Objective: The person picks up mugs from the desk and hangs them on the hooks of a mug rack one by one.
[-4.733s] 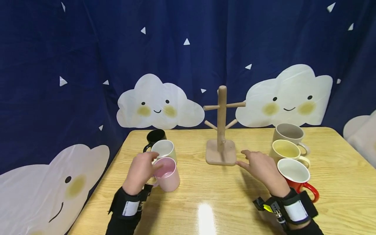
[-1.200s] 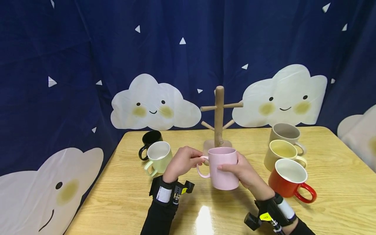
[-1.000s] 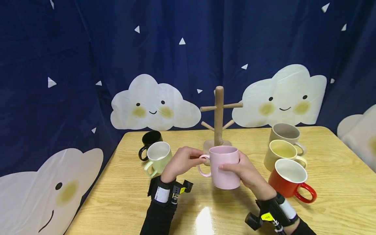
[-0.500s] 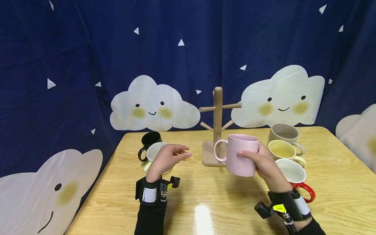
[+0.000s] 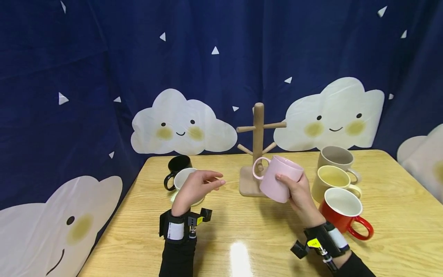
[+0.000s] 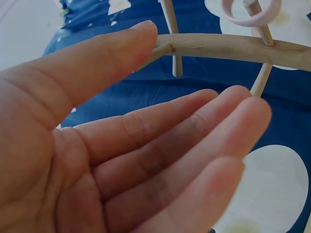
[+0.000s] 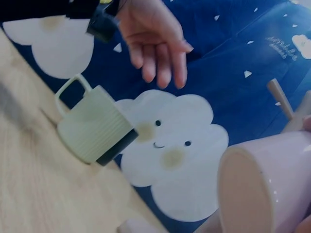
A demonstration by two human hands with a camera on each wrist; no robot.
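Note:
My right hand [image 5: 302, 198] grips a pink mug [image 5: 281, 179] round its body, thumb on the near side. The mug is held off the table, tilted, its handle pointing left. That handle overlaps the lower front peg of the wooden mug tree [image 5: 258, 142]; in the left wrist view the handle ring [image 6: 250, 22] also overlaps a peg. My left hand [image 5: 197, 188] hovers left of the mug tree, fingers relaxed and holding nothing. Partly behind it stands a light green mug [image 7: 95, 126] with a white inside.
A black mug [image 5: 178, 164] stands behind the green one at the left. Along the right side are a grey mug [image 5: 335, 156], a yellow mug [image 5: 330, 184] and a red mug [image 5: 337, 211], handles to the right. A blue curtain [image 5: 214, 77] hangs behind the table [image 5: 221, 246].
The right hand lifted the pink mug from the left side's row to the mug tree and has just tilted it, handle towards the tree. The left hand let go of the handle and drew back left.

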